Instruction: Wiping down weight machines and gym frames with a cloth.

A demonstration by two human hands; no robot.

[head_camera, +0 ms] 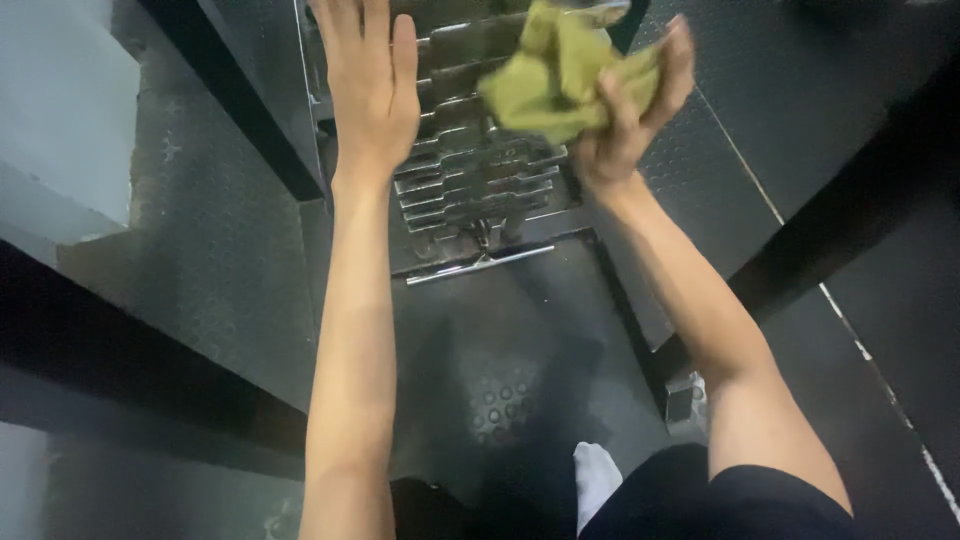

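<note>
Our right hand [625, 110] bunches the green cloth [560, 70] above the weight stack [480, 170], left hand [370, 80] spread flat; loosely gripped, it could snag between plates.

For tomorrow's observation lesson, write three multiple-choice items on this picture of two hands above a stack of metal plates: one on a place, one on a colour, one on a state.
1. Where is the cloth?
A. on the floor
B. in the right hand
C. draped over the left forearm

2. What colour is the cloth?
A. olive green
B. red
C. white

3. How is the left hand?
A. clenched in a fist
B. gripping a bar
C. open and flat, fingers straight

Answers:
1 B, the right hand's fingers close round the bunched cloth above the stack of metal plates.
2 A, it shows yellowish green against the grey metal.
3 C, the palm is spread and holds nothing.
</note>
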